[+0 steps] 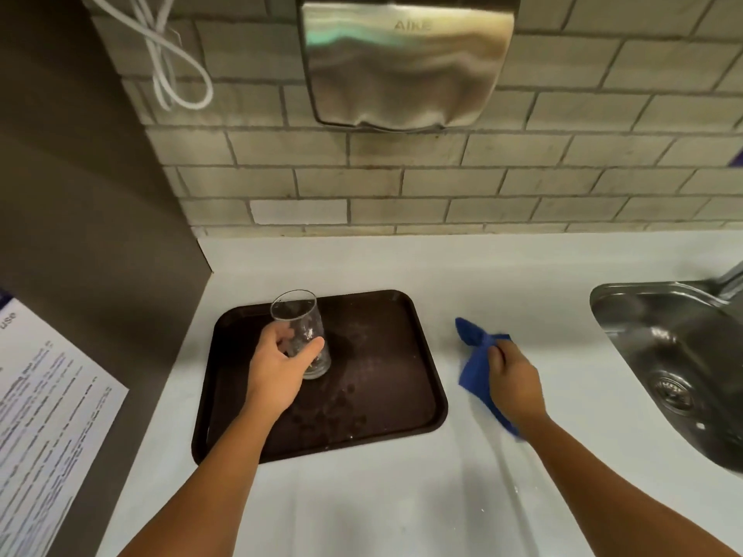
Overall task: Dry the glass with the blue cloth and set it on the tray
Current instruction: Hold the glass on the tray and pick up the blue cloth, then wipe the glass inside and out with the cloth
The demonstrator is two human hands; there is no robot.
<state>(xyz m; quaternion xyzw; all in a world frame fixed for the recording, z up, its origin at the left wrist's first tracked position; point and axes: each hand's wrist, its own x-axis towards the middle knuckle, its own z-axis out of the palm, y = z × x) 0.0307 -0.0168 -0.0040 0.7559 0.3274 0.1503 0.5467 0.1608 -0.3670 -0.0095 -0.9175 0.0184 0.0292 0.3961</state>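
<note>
Left hand wrapped around the lower half of the glass, mouth up, tilted slightly; base low over the dark tray, contact impossible to tell. Held over the tray's left-centre, well in from every rim, with bare tray to its right. Right hand clenched on the bunched blue cloth, on the white counter between tray edge and steel sink. Open counter in front, tiled wall behind.

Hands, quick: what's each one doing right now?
Left hand: fingers closed around the glass, over the tray.
Right hand: closed on the blue cloth.
</note>
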